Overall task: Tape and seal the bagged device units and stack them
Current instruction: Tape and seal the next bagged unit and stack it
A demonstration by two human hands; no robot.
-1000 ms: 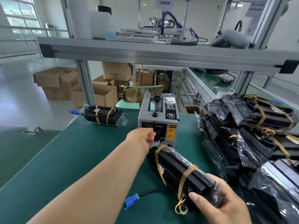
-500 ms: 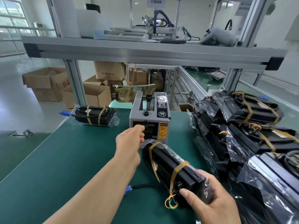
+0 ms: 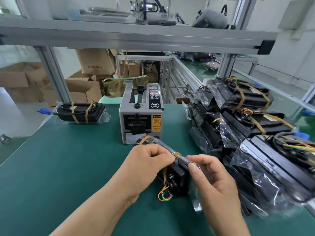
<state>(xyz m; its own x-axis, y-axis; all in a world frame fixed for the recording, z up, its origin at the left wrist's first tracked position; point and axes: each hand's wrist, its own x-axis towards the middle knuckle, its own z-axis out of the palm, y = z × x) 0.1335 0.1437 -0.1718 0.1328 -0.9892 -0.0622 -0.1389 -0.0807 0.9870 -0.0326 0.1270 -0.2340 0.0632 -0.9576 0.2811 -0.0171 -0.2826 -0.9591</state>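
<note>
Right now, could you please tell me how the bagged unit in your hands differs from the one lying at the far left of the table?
The bagged unit in the hands is held by the left hand and right hand; the far-left unit lies untouched. The held one points away from the camera, toward the tape dispenser; the other lies crosswise. Both are black, clear-bagged and banded with tan tape.

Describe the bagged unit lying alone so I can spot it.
Find the green table mat, then the grey box-shaped tape dispenser at its far middle. Left of it lies a black device unit in a clear plastic bag. Unlike the heaped bagged units on the right, it lies alone, a blue plug at its left end.
</note>
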